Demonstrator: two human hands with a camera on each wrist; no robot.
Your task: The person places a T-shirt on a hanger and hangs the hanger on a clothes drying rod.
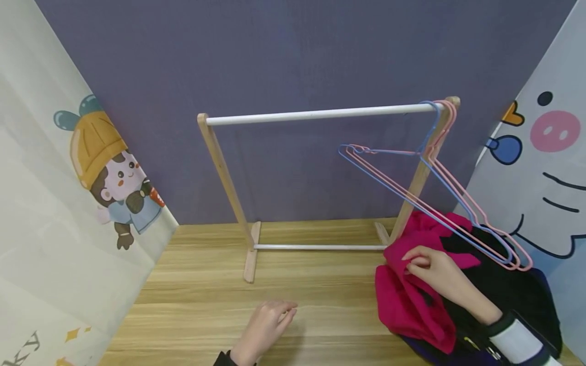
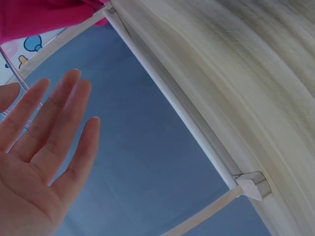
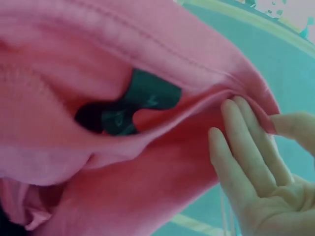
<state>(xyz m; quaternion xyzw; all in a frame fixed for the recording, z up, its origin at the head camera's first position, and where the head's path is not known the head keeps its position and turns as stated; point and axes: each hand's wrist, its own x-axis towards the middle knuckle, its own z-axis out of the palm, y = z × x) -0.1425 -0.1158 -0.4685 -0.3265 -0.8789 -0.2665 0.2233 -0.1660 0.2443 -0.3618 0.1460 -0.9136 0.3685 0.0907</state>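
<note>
A bright pink garment (image 1: 403, 305) lies bunched at the right of the table. My right hand (image 1: 439, 272) pinches its upper edge between thumb and fingers. In the right wrist view, a dark label (image 3: 153, 91) shows inside the garment's stitched edge, and the hand (image 3: 261, 172) has the fabric edge under its thumb. My left hand (image 1: 267, 325) hovers over the front of the table, holding nothing; in the left wrist view its fingers (image 2: 64, 115) are spread and relaxed.
A wooden rack with a white top bar (image 1: 316, 115) stands at the back. Blue (image 1: 393, 152) and pink hangers (image 1: 531, 260) hang at its right end, above a pile of dark clothes (image 1: 499, 295). Printed panels flank the wooden table (image 1: 192, 305).
</note>
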